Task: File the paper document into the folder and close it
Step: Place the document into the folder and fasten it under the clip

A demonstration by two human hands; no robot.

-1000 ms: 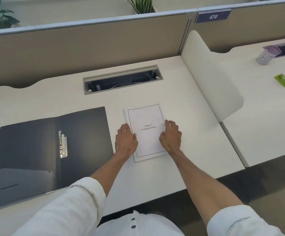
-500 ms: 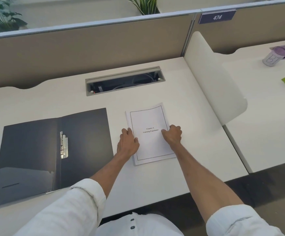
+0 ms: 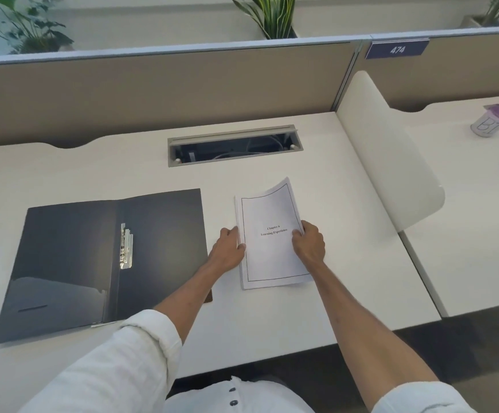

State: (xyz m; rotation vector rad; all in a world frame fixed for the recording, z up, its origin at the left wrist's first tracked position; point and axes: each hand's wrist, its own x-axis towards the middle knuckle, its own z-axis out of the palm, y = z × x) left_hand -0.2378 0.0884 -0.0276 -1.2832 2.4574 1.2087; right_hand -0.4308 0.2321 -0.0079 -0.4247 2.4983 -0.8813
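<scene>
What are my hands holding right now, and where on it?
The paper document, gripped at mid-height: left hand on its left edge, right hand on its right edge.

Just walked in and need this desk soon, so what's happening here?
A person is filing paperwork. Both hands grip a stapled-looking paper document by its sides: the left hand on its left edge, the right hand on its right, and its far corner is curling up off the desk. A dark folder lies open to the left, its metal clip empty. Nothing is filed yet.
</scene>
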